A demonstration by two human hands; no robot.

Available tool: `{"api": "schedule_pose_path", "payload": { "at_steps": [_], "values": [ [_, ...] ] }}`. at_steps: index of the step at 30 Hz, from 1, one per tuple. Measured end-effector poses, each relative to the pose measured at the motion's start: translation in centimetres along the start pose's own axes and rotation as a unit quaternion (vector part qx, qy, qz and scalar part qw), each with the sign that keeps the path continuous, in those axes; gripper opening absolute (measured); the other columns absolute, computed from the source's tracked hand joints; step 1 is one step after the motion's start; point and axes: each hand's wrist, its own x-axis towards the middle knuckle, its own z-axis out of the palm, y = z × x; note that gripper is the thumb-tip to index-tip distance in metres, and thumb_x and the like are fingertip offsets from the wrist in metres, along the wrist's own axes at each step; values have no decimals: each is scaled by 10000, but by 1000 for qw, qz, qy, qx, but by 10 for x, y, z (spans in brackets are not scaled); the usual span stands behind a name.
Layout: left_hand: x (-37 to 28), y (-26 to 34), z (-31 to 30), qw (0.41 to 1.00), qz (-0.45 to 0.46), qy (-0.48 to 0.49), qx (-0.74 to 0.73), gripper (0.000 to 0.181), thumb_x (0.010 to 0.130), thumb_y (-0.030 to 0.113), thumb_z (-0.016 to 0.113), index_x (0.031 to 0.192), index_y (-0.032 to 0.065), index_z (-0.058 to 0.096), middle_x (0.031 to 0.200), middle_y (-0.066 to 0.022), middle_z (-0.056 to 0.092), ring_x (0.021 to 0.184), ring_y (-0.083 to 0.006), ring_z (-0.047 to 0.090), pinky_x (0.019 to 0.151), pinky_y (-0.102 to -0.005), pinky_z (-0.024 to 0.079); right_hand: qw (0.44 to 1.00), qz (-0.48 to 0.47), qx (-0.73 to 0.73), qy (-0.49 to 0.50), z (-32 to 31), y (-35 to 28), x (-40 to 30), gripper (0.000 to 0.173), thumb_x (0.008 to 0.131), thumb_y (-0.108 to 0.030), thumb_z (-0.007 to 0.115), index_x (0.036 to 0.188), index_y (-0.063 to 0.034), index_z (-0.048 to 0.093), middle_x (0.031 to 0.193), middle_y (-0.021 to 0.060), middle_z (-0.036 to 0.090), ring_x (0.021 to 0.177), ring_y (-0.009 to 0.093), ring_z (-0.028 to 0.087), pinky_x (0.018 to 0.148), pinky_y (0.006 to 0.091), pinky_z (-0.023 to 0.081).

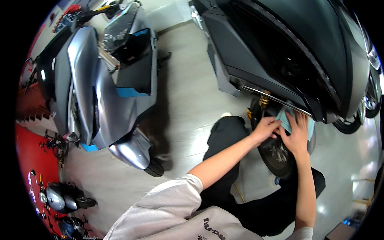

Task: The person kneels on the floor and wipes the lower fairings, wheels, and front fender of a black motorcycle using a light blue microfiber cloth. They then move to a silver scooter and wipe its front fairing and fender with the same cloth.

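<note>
A light blue cloth (311, 127) lies over the front fender area of a matte dark scooter (258, 57), just above its front tire (274, 156). My left hand (265, 130) pinches the near left edge of this cloth between its fingertips. Spread over the cloth, my right hand (295, 135) presses it down with the fingers pointing under the scooter's front body. Both hands are close together, thumbs almost touching. Part of the cloth and most of the fender are hidden by my right hand and the bodywork. A gold-coloured fork part (264, 99) shows left of the cloth.
A silver-grey scooter (105, 99) with blue trim stands to my left on the grey floor (186, 75). My bent knees (226, 135) flank the dark scooter's wheel. Smaller motorcycles (64, 196) stand at lower left. Another wheel (348, 124) is at right.
</note>
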Motion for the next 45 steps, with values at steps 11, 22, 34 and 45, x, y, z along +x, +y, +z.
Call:
{"api": "schedule_pose_path", "payload": {
  "at_steps": [11,22,34,45],
  "values": [
    [2,4,-2,1000,-10,15,10,241,984,246,560,1073,37,642,930,-31,692,796,-86,644,662,-223,506,999,22,16,17,-2,8,4,217,793,-172,679,981,-63,682,971,163,642,916,352,597,827,432,456],
    [2,6,-2,1000,2,11,27,248,977,274,590,1031,37,640,899,-32,697,765,-70,637,628,-214,483,1000,3,-12,0,-3,7,6,190,791,-153,680,958,-64,669,948,147,629,878,350,602,791,422,465],
    [3,5,-1,999,21,17,31,236,939,253,606,932,24,666,842,-18,691,696,-62,623,562,-200,439,995,-32,42,81,-7,-6,6,168,788,-83,670,938,-30,618,900,125,645,820,339,603,744,410,478],
    [-4,12,-7,998,55,11,40,208,911,229,593,966,48,677,827,-21,660,744,-77,574,649,-245,454,993,104,47,39,-4,-12,-4,187,826,-109,621,975,3,608,959,151,606,903,381,578,810,430,471]
  ]
}}
